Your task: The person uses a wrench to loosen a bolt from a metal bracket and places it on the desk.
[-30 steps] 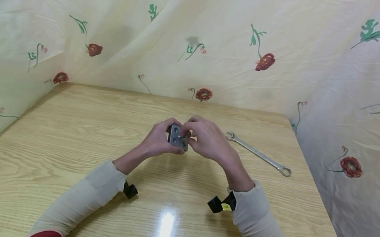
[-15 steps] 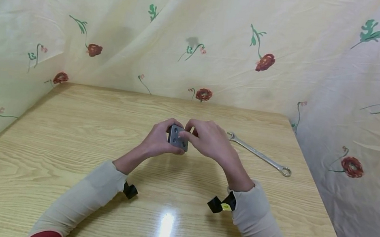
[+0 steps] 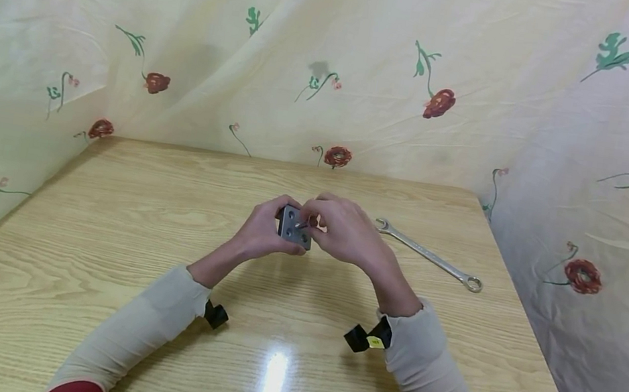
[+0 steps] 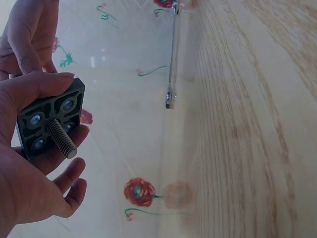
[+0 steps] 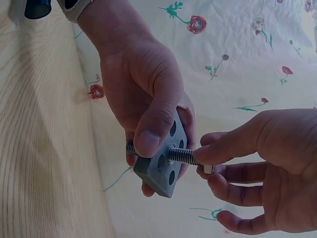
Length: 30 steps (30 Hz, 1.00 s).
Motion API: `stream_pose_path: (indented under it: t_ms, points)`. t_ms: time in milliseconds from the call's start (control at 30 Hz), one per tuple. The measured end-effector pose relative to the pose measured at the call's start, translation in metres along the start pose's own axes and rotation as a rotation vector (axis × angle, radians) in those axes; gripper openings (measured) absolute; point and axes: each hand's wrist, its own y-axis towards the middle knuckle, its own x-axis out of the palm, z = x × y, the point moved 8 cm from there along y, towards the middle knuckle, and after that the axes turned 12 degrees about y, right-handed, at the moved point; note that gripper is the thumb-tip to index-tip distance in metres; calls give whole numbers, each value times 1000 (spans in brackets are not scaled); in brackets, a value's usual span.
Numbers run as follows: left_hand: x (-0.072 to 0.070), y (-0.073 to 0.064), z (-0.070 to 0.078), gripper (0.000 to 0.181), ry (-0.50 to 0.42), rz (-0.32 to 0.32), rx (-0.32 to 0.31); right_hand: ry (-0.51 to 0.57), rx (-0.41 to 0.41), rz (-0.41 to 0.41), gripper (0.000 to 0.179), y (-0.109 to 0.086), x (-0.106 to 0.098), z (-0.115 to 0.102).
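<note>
The left hand point(image 3: 262, 230) grasps a dark grey plate point(image 5: 157, 172), thumb on the near edge and fingers at the far edge. The plate is held raised above the wooden table point(image 3: 167, 201), tilted. One face of the plate is flat, the other ribbed, with a hole near each corner. A threaded bolt point(image 5: 184, 156) passes through the middle of the plate; its tip projects from the ribbed face, and its head stands apart from the flat face with thread exposed between. The right hand point(image 3: 346, 231), to the right of the plate, pinches the bolt at the head between thumb and forefinger; its two outermost fingers are bent and clear of the bolt. A silver wrench point(image 3: 428, 253) lies on the table to the right of the plate, well apart from it, open end nearer to the plate and ring end farther. Behind the plate, and to its left and right, hangs a pale cloth point(image 3: 375, 36) printed with red flowers. Pale sleeves point(image 3: 140, 316) cover the forearms on the near side of the plate, and a black fitting point(image 3: 216, 315) shows at each wrist
</note>
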Motion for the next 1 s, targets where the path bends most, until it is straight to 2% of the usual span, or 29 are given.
stream_pose_path:
  t_ms: [233,333,433,567,700,867,1000]
  points:
    - [0,0,2,62,-1,1,7,-9,-28,-10,19,0,0,-3]
    - [0,0,1,61,-6,1,8,-6,15,-24,33,0,1,0]
    - [0,0,1,61,-13,-2,6,16,102,-27,45,-1,1,7]
    - [-1,-1,1,62,-17,1,4,39,195,-11,37,-1,0,14]
    - [-1,-1,2,63,-15,3,8,43,225,-7,27,0,2,16]
    - [0,0,0,64,-10,-3,11,42,203,0,20,1,2,14]
    - [0,0,-2,63,-12,-1,7,37,146,4,14,1,1,8]
